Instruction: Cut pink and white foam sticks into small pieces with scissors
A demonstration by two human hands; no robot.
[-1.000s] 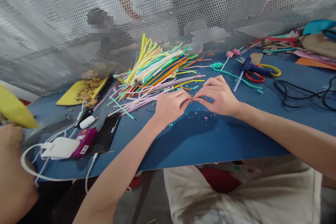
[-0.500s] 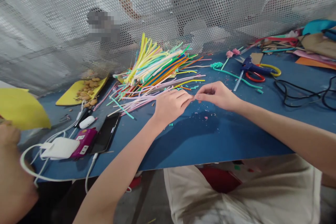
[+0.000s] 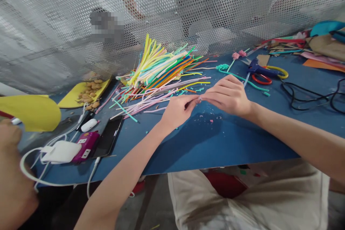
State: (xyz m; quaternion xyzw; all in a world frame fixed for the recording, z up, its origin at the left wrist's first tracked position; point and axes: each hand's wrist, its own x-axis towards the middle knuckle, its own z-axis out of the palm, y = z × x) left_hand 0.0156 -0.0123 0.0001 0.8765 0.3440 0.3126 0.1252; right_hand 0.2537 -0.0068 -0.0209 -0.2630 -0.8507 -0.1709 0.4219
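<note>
Hands, two, yours, over the middle of the blue bench [image 3: 215, 140].
- Left hand [image 3: 176, 109]: thumb and forefinger pinched together on a small pale piece [image 3: 199, 98].
- Right hand [image 3: 229, 95]: fingers closed on the same piece from the other side, tips touching those of your left.
- Piece: held just above the bench; too small to tell what it is.
- Heap of thin coloured strands [image 3: 161, 68]: toward the far edge, just beyond your left hand.
- Scissors [image 3: 265, 72]: far right, well apart.
- Cut crumbs [image 3: 212, 118]: on the bench below your right hand.
- Step in hand, by judgement: fine two-handed working of the piece at the fingertips.
- Next move calls for a light, steady pinch, as the piece could slip among the crumbs.
- Another person's hand [image 3: 10, 172]: at the left edge.
</note>
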